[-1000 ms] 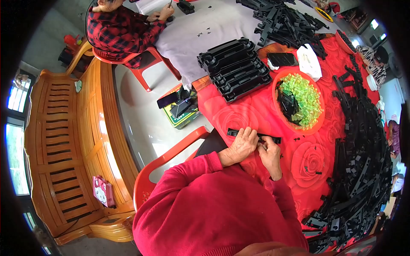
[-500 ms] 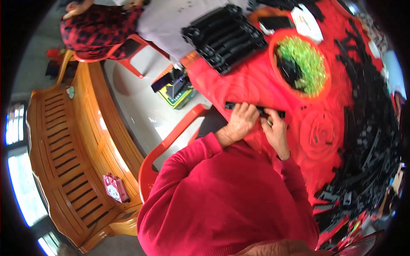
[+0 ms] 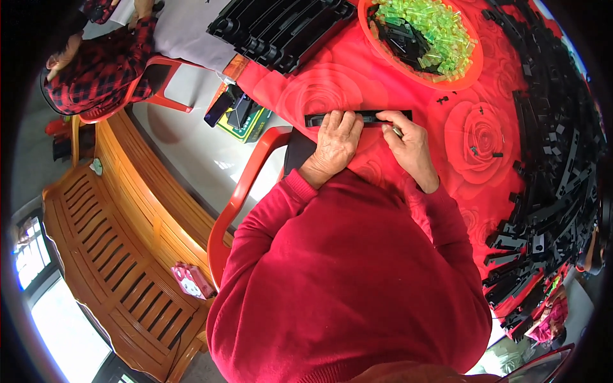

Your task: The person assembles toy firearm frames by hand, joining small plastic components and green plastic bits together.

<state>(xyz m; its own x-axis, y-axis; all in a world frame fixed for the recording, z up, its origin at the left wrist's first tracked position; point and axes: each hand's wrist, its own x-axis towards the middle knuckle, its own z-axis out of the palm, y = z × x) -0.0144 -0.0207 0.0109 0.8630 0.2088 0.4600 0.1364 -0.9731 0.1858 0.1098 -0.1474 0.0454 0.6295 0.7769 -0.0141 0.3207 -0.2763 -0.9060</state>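
A long narrow black plastic strip (image 3: 369, 117) lies on the red rose-patterned tablecloth (image 3: 319, 89) in front of me. My left hand (image 3: 333, 143) presses down on its left half with fingers curled over it. My right hand (image 3: 408, 143) grips its right part, a small pale piece pinched at the fingertips. Both red sleeves come up from the lower edge.
An orange bowl (image 3: 469, 67) holds yellow-green small parts and some black ones. Stacked black trays (image 3: 281, 25) lie at the top, and a heap of black strips (image 3: 549, 159) fills the right. A red chair (image 3: 239, 191), a wooden bench (image 3: 121, 242) and a person in plaid (image 3: 96, 60) are to the left.
The view has shifted, so the table sits higher and closer in the picture. Both hands stay on the black strip, with the right hand shifted slightly along it.
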